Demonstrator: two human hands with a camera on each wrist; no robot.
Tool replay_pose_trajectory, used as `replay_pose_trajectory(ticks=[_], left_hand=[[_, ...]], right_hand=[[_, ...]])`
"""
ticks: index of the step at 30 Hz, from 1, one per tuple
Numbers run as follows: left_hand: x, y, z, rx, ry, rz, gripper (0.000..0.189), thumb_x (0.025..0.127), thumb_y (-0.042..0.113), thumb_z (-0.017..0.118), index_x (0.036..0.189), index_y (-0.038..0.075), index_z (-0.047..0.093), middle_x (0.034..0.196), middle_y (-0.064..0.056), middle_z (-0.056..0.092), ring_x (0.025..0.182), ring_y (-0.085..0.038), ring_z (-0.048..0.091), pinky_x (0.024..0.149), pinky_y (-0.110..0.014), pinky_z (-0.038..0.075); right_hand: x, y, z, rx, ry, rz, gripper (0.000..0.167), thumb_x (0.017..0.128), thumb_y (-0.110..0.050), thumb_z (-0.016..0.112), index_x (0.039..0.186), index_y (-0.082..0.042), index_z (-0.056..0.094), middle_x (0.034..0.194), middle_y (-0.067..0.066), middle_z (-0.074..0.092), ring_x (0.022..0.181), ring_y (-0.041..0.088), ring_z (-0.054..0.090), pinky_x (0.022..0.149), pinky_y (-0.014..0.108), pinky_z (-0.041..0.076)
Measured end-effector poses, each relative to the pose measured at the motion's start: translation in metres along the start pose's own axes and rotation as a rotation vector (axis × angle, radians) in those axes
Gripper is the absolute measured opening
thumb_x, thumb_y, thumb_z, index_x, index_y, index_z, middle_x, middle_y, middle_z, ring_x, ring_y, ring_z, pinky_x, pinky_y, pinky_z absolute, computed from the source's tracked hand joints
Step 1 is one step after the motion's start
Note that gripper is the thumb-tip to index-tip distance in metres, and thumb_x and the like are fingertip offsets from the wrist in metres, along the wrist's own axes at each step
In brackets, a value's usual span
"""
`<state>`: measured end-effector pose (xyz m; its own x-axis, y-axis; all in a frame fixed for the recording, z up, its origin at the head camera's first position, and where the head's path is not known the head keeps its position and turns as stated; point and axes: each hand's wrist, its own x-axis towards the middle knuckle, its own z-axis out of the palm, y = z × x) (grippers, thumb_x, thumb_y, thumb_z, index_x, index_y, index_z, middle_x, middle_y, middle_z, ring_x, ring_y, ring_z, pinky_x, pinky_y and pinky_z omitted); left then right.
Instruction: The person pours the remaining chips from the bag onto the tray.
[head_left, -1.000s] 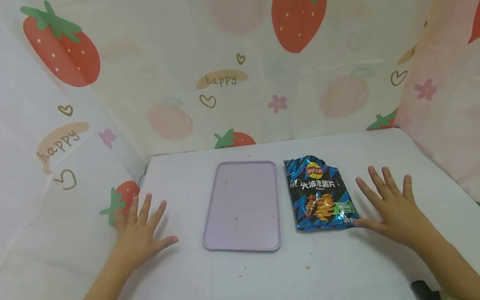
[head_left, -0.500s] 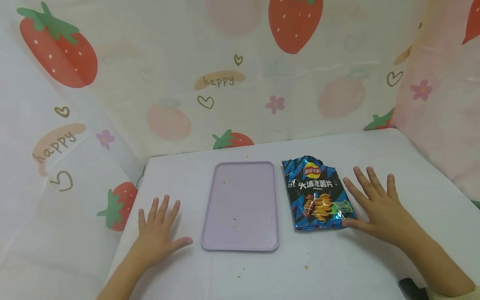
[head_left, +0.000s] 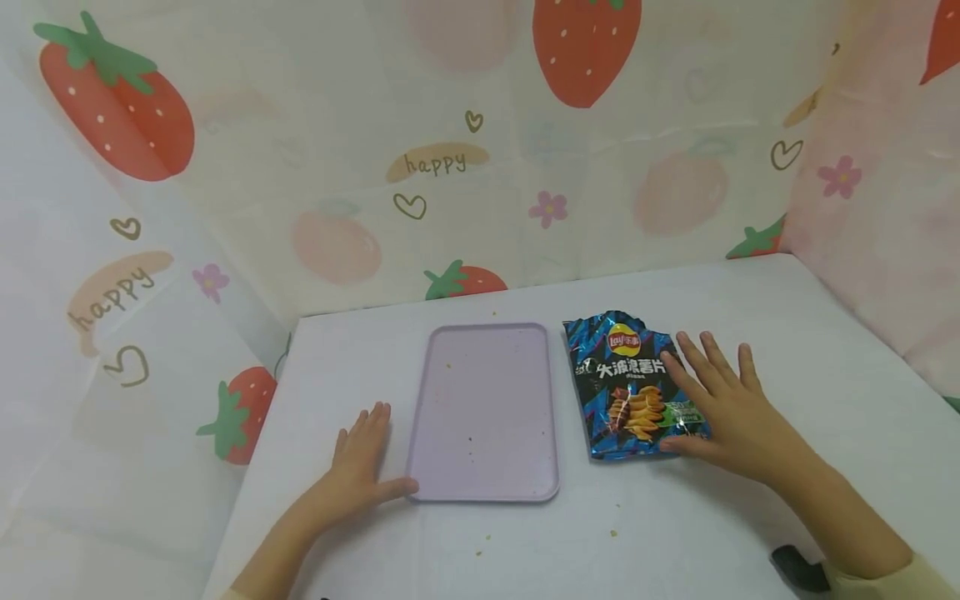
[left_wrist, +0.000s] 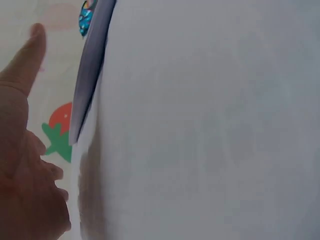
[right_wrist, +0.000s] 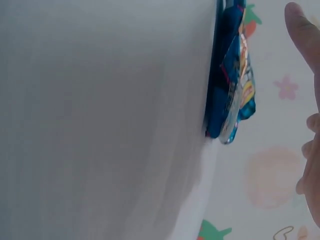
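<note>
A pale purple tray [head_left: 491, 400] lies flat on the white table, with a few dark specks on it. To its right is a blue and black bag of potato chips [head_left: 633, 375], its top edge uneven. My left hand [head_left: 356, 467] hovers at the tray's left side, thumb over the near left corner; in the left wrist view the thumb [left_wrist: 27, 60] stands apart from the tray [left_wrist: 92, 70]. Over the bag's right edge my right hand [head_left: 727, 417] is spread, fingers straight. The right wrist view has a gap between that hand [right_wrist: 310, 125] and the bag [right_wrist: 232, 75].
Small crumbs [head_left: 613, 533] dot the white table [head_left: 525, 558] in front of the tray and bag. A curtain with strawberry prints [head_left: 442, 217] rises behind the table and at both sides. A black object [head_left: 798, 568] shows by the right wrist.
My left hand has moved right, up to the tray, with its fingers drawing closer together. My right hand has moved left over the bag's edge. Tray and bag stay in place.
</note>
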<state>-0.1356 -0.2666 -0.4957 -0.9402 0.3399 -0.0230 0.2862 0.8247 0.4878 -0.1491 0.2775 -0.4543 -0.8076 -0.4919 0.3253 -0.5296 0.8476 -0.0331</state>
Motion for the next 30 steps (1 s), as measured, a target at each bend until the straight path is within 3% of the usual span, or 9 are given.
replay_pose_trajectory(ticks=[7, 11, 17, 24, 30], left_hand=[[0.012, 0.007, 0.003, -0.146, -0.042, 0.010, 0.127, 0.082, 0.059, 0.079, 0.164, 0.003, 0.001, 0.171, -0.022, 0.005, 0.157, -0.045, -0.001, 0.123, -0.066, -0.004], [0.013, 0.013, 0.004, -0.254, -0.082, -0.054, 0.126, 0.083, 0.055, 0.080, 0.165, 0.010, -0.003, 0.172, -0.018, -0.001, 0.157, -0.042, -0.006, 0.124, -0.063, -0.005], [0.015, 0.015, 0.010, -0.318, -0.088, -0.117, 0.122, 0.084, 0.054, 0.079, 0.166, 0.012, -0.002, 0.173, -0.015, -0.003, 0.157, -0.040, -0.009, 0.124, -0.061, -0.006], [0.012, 0.016, 0.016, -0.289, -0.124, -0.217, 0.126, 0.076, 0.060, 0.083, 0.167, 0.024, 0.005, 0.172, -0.014, -0.007, 0.153, -0.049, -0.015, 0.119, -0.070, -0.001], [0.009, 0.016, 0.017, -0.227, -0.134, -0.181, 0.132, 0.069, 0.065, 0.085, 0.167, 0.023, 0.007, 0.172, -0.014, -0.004, 0.154, -0.048, -0.013, 0.119, -0.070, 0.001]], right_hand=[[0.005, -0.004, 0.003, 0.047, 0.018, -0.023, 0.118, 0.079, -0.066, 0.076, 0.166, -0.016, 0.015, 0.173, 0.015, 0.008, 0.159, 0.033, -0.010, 0.123, 0.063, -0.013], [0.008, -0.010, 0.006, 0.066, -0.005, -0.019, 0.117, 0.080, -0.068, 0.075, 0.166, -0.015, 0.017, 0.173, 0.015, 0.008, 0.159, 0.035, -0.008, 0.123, 0.064, -0.011], [0.011, -0.018, 0.009, 0.106, -0.053, -0.005, 0.115, 0.081, -0.070, 0.073, 0.166, -0.016, 0.018, 0.173, 0.013, 0.008, 0.160, 0.033, -0.006, 0.125, 0.063, -0.004], [0.017, -0.027, 0.017, 0.166, -0.116, -0.022, 0.112, 0.081, -0.069, 0.073, 0.165, -0.015, 0.021, 0.173, 0.012, 0.010, 0.160, 0.035, 0.000, 0.126, 0.063, 0.003], [0.021, -0.034, 0.019, 0.123, -0.167, -0.053, 0.110, 0.081, -0.066, 0.076, 0.164, -0.015, 0.026, 0.171, 0.014, 0.020, 0.158, 0.039, 0.009, 0.127, 0.059, 0.002]])
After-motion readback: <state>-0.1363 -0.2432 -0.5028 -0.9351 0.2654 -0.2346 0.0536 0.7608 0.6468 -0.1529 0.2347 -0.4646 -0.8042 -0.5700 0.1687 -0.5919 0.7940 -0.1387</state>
